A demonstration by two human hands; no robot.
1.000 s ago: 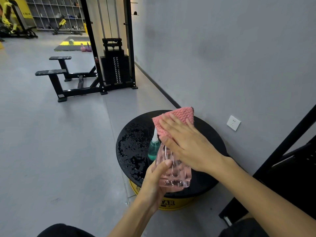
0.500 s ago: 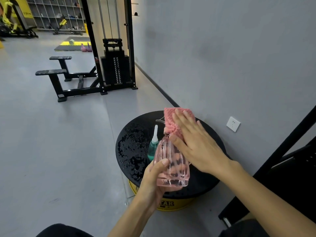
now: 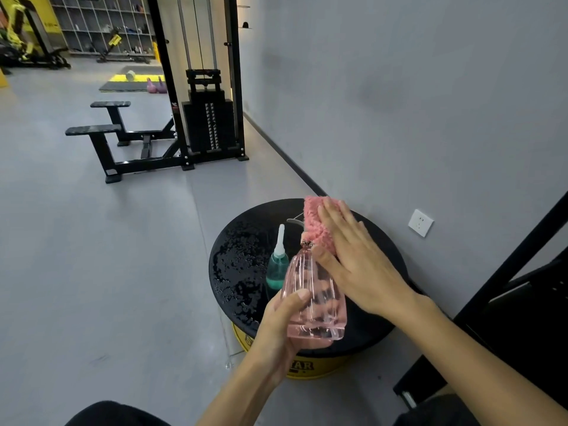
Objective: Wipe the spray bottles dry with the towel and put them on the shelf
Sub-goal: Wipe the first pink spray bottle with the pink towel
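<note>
The right hand (image 3: 359,259), fingers flat, presses the pink towel (image 3: 316,222) onto the head of the pink spray bottle (image 3: 313,302), higher than a second ago. Below it the left hand (image 3: 279,330) grips the bottle's base. Just beyond stands a green bottle (image 3: 276,269); drying the pink one seems nearly done

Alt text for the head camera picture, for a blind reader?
A person's left hand grips a clear pink spray bottle while the right hand presses a pink towel to its top, over a wet black round table with a green bottle.
</note>
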